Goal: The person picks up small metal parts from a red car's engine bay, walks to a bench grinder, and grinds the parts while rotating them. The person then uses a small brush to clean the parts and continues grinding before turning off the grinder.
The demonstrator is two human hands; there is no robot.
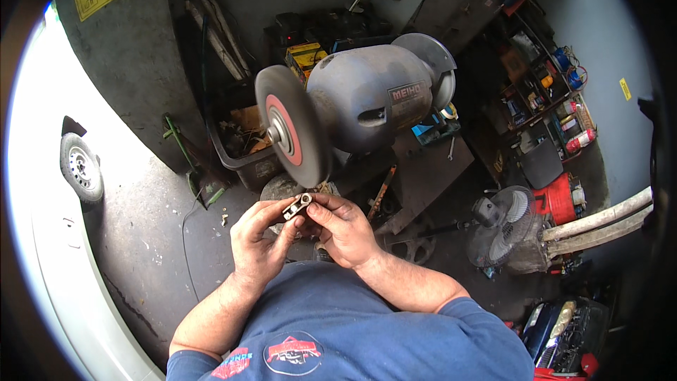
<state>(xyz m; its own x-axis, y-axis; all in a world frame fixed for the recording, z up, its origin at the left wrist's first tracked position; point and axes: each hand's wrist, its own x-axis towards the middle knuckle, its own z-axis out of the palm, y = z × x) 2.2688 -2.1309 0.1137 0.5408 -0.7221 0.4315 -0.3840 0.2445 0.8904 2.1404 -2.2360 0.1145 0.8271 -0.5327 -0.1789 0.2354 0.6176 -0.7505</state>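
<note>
Both hands hold one small metal part, shaped like a rocker arm [297,206], with a round hole at its right end. My left hand [262,236] pinches its left end between thumb and fingers. My right hand [343,231] grips the holed end, thumb in front and fingers behind. Just above the part is the dark wheel [319,123] of a bench grinder [381,88], with a red ring around its hub. The part is close to the wheel's lower edge; whether they touch I cannot tell. Whether the wheel turns is also unclear.
A dark bin [250,162] with scraps stands behind the wheel. On the right are a floor fan [504,222], cluttered shelves [529,77] and a red container [553,196]. To the left, a green metal tool [185,152] leans by a cabinet [127,63], near a white car [56,268].
</note>
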